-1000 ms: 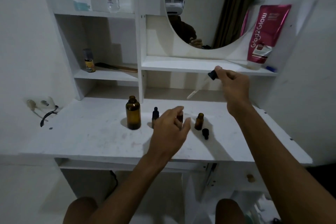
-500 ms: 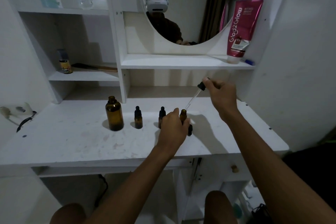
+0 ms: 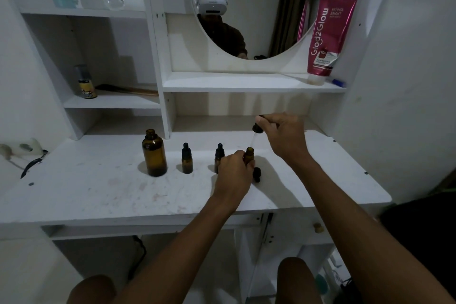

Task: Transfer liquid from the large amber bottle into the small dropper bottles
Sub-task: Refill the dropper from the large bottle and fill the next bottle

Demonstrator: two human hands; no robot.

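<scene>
Hands: left hand curled round a small open dropper bottle standing on the table. Right hand raised above and behind the left, fingertips pinching the black bulb of a dropper; its glass tube slants down toward the open bottle's mouth, tip just above it.
Loose black cap: on the table, just right of the left hand.
Capped dropper bottle: upright, just left of the left hand's knuckles, partly hidden by them.
Second capped dropper bottle: upright, further left.
Large amber bottle: uncapped, upright, farthest left of the left hand.
Pink tube: on the shelf above the right hand, leaning.
</scene>
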